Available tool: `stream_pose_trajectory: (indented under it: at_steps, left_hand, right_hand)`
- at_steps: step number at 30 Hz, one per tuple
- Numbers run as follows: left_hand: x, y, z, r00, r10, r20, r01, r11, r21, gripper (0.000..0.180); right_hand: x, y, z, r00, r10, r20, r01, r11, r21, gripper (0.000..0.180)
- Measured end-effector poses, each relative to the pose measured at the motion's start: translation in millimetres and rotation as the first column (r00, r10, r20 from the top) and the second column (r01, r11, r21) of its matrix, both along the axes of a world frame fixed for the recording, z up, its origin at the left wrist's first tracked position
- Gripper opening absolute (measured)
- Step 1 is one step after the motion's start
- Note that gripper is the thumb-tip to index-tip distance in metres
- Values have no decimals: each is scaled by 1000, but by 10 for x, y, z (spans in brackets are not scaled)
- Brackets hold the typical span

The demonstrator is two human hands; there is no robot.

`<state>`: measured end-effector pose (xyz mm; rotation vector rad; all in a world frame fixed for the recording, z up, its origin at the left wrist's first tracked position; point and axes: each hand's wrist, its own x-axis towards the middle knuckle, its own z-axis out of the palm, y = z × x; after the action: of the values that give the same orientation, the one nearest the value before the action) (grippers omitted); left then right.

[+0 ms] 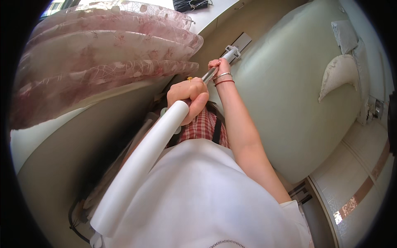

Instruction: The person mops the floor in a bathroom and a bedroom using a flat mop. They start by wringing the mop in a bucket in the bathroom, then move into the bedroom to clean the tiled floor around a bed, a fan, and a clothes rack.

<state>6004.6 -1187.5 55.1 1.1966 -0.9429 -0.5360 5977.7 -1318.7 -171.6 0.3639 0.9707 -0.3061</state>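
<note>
Both hands grip a long pole that looks like a flat mop, running from my lower left away to the upper middle. Its near end is a thick white tube [140, 165]; a silver rod shows between my hands. My left hand [188, 97], with a gold ring on it, wraps round the pole at the tube's upper end. Farther along, my right hand [220, 68] is closed round the rod, silver and red bracelets at its wrist. Beyond it a white bracket [232, 52] joins a narrow flat head [242, 41] on the brown floor. The head's underside is hidden.
A bed with a pale green sheet [297, 91] fills the right side, with a pale pillow [337, 74] on it. Pink patterned curtains [111, 45] hang at the upper left. A black item [190, 5] lies on the white sill. Pale panels [359, 173] stand at the right.
</note>
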Motion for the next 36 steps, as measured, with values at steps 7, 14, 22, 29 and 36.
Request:
stream_pose_trajectory:
  at_steps: [7,14,22,29,36]
  left_hand:
    - [179,-630,-255,996,-24,91,15,995,96,28]
    - [337,-1855,-238,985,-67,159,46,990,130,33]
    - [627,-3227,-769,987,-56,149,41,994,102,35]
    - [832,-4048,-909,988,-63,144,49,994,94,36]
    - [1263,-4165,-761,995,-46,93,39,996,75,39]
  right_hand:
    - [100,-897,-252,991,109,-77,-112,993,-34,29]
    - [132,-2140,-266,998,57,5,-57,997,-52,27]
    - [387,-3711,-750,992,104,65,-99,992,-73,28]
    - [581,-4580,-718,989,134,55,-130,989,-71,27]
    - [1038,-4542,-681,994,64,-92,-80,982,-174,21]
